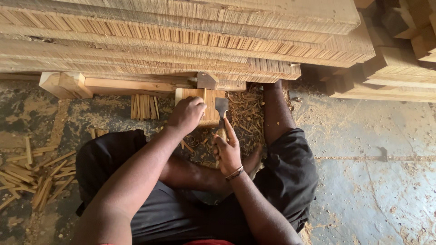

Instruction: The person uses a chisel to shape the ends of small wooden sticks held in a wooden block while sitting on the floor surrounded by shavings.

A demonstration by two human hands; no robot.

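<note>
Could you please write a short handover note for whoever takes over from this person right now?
Left hand: closed over the top of a small wooden block, steadying it on the floor.
Right hand: gripped around the handle of a chisel, whose flat blade rests against the block's right side.
Around them: curled wood shavings cover the floor by the block; a row of short sticks lies just left of it, and more thin sticks are scattered at far left. Stacked planks sit behind.
Done: shavings show that wood has already been cut.
Left: the block is still under the blade; how much remains cannot be told.
</note>
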